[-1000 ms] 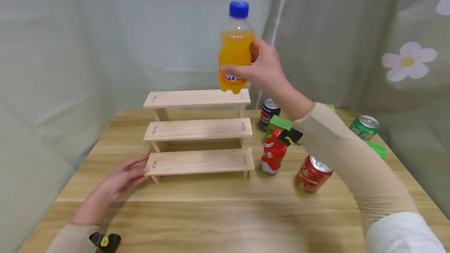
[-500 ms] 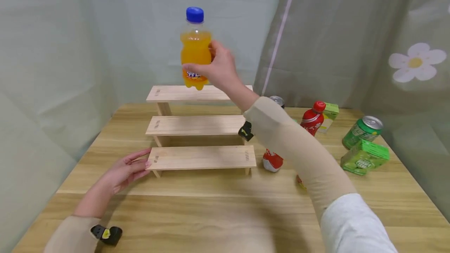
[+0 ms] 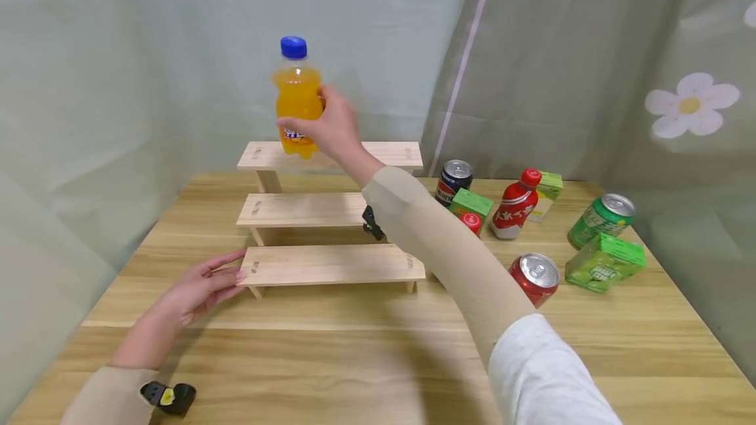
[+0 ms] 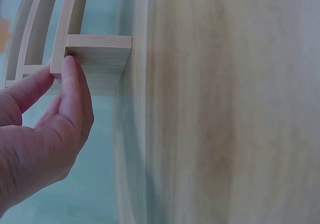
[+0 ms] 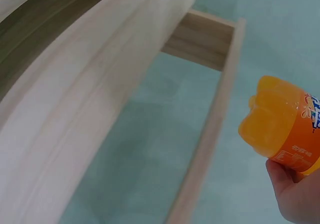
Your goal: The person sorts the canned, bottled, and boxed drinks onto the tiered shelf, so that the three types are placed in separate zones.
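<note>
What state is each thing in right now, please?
Rack: standing
Orange bottle: capped, upright, held off the rack
Right grip: curled round the orange bottle
Left grip: pinching the rack's left end
Rear red bottle: capped, standing
Near red bottle: capped, mostly hidden
Red can: standing, partly hidden
Dark can: standing
Green can: standing
Right carton: standing
Rear carton: standing, partly hidden
Left carton: partly hidden

Right wrist view cuts off orange bottle [image 5: 282, 124]; sleeve [image 3: 443, 248] seemingly hides most of nearer red bottle [image 3: 472, 222].
</note>
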`<state>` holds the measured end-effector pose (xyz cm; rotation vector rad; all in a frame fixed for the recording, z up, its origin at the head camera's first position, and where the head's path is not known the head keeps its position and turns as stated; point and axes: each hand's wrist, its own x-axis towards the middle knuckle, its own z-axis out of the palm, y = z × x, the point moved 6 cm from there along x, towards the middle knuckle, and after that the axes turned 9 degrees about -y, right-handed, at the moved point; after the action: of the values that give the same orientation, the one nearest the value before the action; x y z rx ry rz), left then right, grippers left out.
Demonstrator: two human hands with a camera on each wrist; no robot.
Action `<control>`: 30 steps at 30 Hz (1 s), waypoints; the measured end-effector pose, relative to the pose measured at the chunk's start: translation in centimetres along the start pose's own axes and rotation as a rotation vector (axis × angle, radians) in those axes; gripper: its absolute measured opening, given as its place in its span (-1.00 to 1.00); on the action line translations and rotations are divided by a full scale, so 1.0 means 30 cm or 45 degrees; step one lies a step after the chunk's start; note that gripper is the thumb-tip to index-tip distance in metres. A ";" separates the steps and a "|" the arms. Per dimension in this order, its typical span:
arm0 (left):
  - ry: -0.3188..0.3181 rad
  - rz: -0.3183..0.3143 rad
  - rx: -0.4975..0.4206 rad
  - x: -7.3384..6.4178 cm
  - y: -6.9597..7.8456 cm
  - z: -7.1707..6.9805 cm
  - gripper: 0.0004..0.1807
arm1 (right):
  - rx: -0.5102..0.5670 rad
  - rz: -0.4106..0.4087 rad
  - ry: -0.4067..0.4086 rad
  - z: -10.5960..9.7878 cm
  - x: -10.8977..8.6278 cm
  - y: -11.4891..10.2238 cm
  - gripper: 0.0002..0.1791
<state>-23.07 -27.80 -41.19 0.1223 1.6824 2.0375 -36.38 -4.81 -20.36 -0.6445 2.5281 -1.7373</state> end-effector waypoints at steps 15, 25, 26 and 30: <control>-0.001 -0.027 -0.026 -0.020 -0.024 0.006 -0.57 | -0.055 0.018 -0.026 0.083 0.030 0.042 -0.27; -0.031 -0.024 -0.033 -0.027 -0.030 0.007 -0.57 | -0.062 0.041 -0.055 0.117 0.039 0.052 -0.25; -0.030 -0.027 -0.031 -0.026 -0.032 0.005 -0.57 | -0.058 0.047 -0.053 0.120 0.040 0.053 -0.24; -0.041 -0.023 -0.030 -0.023 -0.031 -0.003 -0.58 | -0.071 0.073 -0.040 0.125 0.044 0.054 -0.19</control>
<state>-22.21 -28.05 -41.91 0.1309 1.6345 2.0309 -37.23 -8.12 -22.95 -0.5903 2.5553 -1.6316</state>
